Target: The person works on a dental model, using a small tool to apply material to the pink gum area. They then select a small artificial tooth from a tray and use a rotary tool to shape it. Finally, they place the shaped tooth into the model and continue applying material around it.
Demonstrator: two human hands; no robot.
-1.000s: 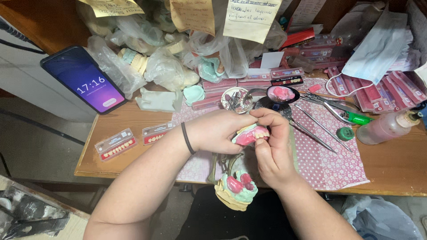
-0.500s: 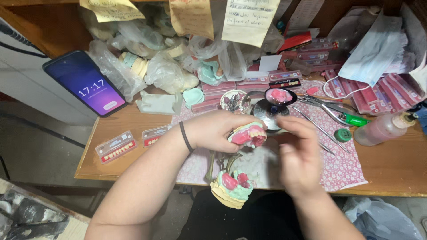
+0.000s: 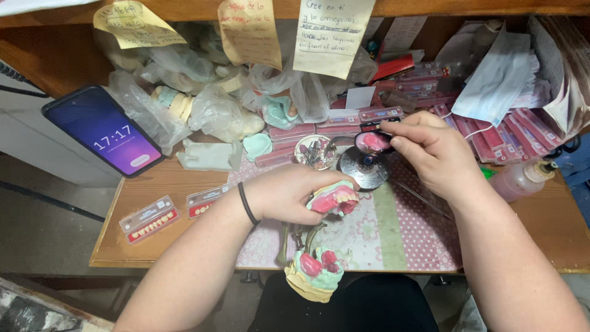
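My left hand (image 3: 286, 195) grips the upper half of a dental model (image 3: 335, 198), a pale green cast with pink wax gums and a row of white teeth. On a metal hinge frame below it hangs the lower cast (image 3: 313, 273), just past the bench's front edge. My right hand (image 3: 433, 154) is up and to the right, its thumb and forefinger pinched at the rim of a small dark dish of pink wax (image 3: 372, 142). Whether a tool sits in that pinch is hidden. A round metal disc (image 3: 364, 167) lies just under the dish.
A patterned mat (image 3: 393, 237) covers the wooden bench. A lit phone (image 3: 107, 132) leans at the left, with two cards of false teeth (image 3: 147, 219) near it. Bagged casts (image 3: 215, 114), a bowl of burs (image 3: 314, 152), red tooth packs, face masks (image 3: 498, 80) and a squeeze bottle (image 3: 522, 179) crowd the back and right.
My right hand has left the model and moved up and right to the pink wax dish. My left hand has kept hold of the model, turning it slightly.
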